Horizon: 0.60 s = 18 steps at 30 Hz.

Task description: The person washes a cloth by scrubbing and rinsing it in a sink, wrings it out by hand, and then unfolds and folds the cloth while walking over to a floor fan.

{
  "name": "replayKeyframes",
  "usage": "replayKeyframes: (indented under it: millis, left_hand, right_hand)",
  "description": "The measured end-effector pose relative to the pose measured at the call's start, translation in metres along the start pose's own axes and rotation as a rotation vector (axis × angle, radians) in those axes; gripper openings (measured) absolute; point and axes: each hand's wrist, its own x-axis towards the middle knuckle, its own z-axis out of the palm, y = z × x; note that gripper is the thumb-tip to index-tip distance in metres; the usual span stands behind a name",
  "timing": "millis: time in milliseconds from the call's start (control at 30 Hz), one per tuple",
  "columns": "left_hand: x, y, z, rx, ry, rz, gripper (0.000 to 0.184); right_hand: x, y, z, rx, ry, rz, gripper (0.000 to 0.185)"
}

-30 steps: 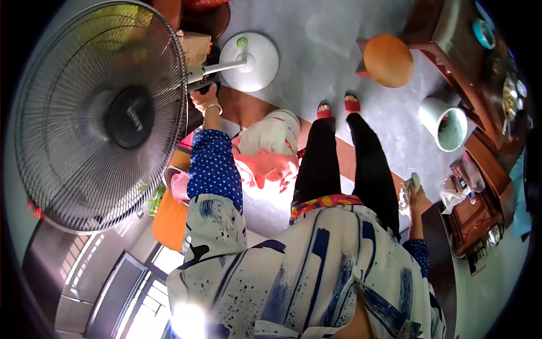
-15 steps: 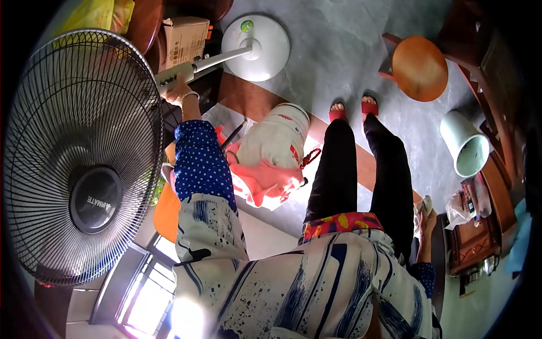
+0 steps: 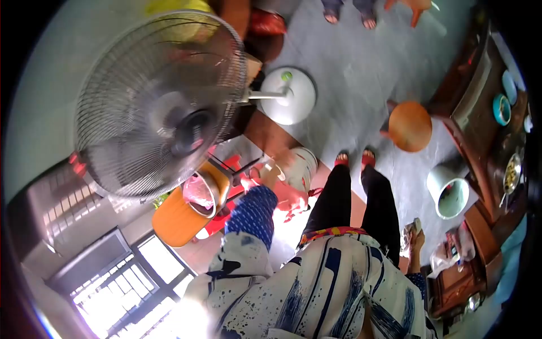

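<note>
My left hand (image 3: 280, 168), in a blue polka-dot sleeve with a pale bracelet, is over the white bucket (image 3: 303, 166) and the pink cloth (image 3: 291, 200) beside it. Motion smears its fingers, so I cannot tell whether it touches either one. Low on the right, my right hand (image 3: 417, 242) is closed around a crumpled whitish cloth (image 3: 407, 237). The standing fan (image 3: 164, 107) looms at upper left, its grille blurred. Its round white base (image 3: 291, 107) rests on the floor, apart from my left hand.
An orange stool (image 3: 410, 126) and a pale green bin (image 3: 447, 195) stand to the right. Dark wooden furniture (image 3: 460, 127) lines that side, with dishes on it. A container with pink plastic (image 3: 199, 192) sits at left. Another person's feet (image 3: 350, 16) show at the top.
My left hand has left the fan's control box and moved down toward the bucket and pink cloth. The view has shifted, bringing another person's feet in. My right hand still holds the cloth.
</note>
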Motion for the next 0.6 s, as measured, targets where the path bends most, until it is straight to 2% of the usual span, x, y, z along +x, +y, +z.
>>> replayKeyframes:
  millis: [33,67,100,167,200,233,267,300,333,400,433,467,500,533,600]
  left_hand:
    - [-0.033,0.010,0.019,-0.040,-0.194,-0.065,0.075]
    - [-0.062,0.022,0.037,-0.081,-0.267,-0.052,0.076]
    - [-0.085,0.035,0.053,-0.118,-0.226,0.026,0.078]
    - [-0.122,0.044,0.078,-0.192,0.173,0.661,0.080]
    - [-0.172,0.100,0.051,-0.123,0.280,0.715,0.077]
    - [-0.195,0.132,0.028,-0.086,0.405,0.809,0.077]
    - [-0.214,0.160,0.007,-0.044,0.533,0.890,0.076]
    - [-0.242,0.200,-0.020,-0.119,0.631,0.873,0.075]
    - [-0.254,0.227,-0.045,-0.192,0.724,0.851,0.074]
    - [-0.256,0.251,-0.090,-0.460,0.772,1.018,0.071]
    - [-0.263,0.264,-0.111,-0.454,0.844,1.079,0.070]
    - [-0.267,0.275,-0.123,-0.644,0.794,1.005,0.068]
    - [-0.272,0.278,-0.128,-0.832,0.737,0.919,0.066]
    - [-0.247,0.248,-0.110,-0.594,0.604,1.117,0.064]
    - [-0.251,0.238,-0.053,-0.487,0.166,0.854,0.051]
  right_hand:
    - [-0.015,-0.050,0.015,0.118,-0.040,0.066,0.019]
    - [-0.015,-0.072,0.013,0.134,-0.178,0.142,0.027]
    - [-0.009,-0.076,0.014,0.137,-0.210,-0.136,0.027]
    - [0.034,-0.071,0.009,-0.287,-0.103,-0.309,0.029]
    - [0.004,-0.128,0.022,-0.195,-0.165,-0.350,0.033]
    - [0.005,-0.150,0.028,-0.291,-0.156,-0.427,0.029]
    - [0.001,-0.179,0.037,-0.333,-0.155,-0.494,0.033]
    - [-0.002,-0.203,0.042,-0.376,-0.156,-0.557,0.037]
    - [0.030,-0.197,0.044,-0.409,-0.169,-0.591,0.039]
    - [0.035,-0.228,0.055,-0.401,-0.227,-0.662,0.042]
    - [0.028,-0.244,0.058,-0.430,-0.232,-0.697,0.043]
    - [0.047,-0.240,0.059,-0.398,-0.280,-0.667,0.043]
    - [0.052,-0.247,0.060,-0.565,-0.187,-0.844,0.031]
    - [0.070,-0.235,0.056,-0.495,-0.227,-0.784,0.030]
    - [0.075,-0.236,0.060,-0.377,-0.251,-0.763,0.025]
